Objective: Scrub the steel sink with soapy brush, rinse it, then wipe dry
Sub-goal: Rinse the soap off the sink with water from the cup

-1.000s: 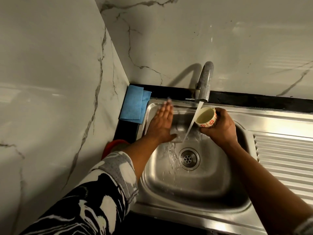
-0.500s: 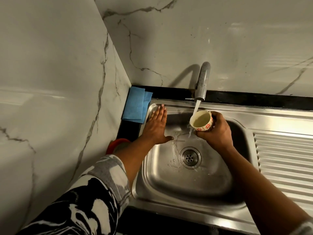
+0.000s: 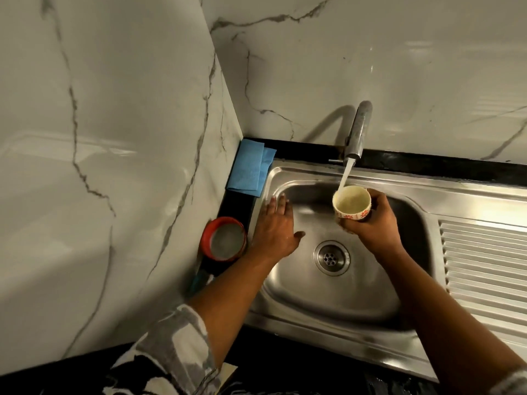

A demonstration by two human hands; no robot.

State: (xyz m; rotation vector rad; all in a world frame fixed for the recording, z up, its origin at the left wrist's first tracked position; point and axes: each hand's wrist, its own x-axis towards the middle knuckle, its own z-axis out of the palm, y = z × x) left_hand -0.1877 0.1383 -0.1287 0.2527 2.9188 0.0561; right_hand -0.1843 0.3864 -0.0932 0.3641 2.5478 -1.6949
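- Since a second ago the left hand (image 3: 275, 229) has slid from the basin's back wall to its left wall, fingers straight and together, flat on the steel.
- Right hand (image 3: 373, 223) curls round the cup (image 3: 352, 202), which is filling under the tap (image 3: 358, 129).
- Sink (image 3: 328, 297) looks mid-rinse, with no suds visible.
- Blue cloth (image 3: 249, 169) lies unused on the counter, so wiping dry seems left.

No writing, brand, number or sign is legible on the sink (image 3: 470, 202) or the cup (image 3: 352, 214).
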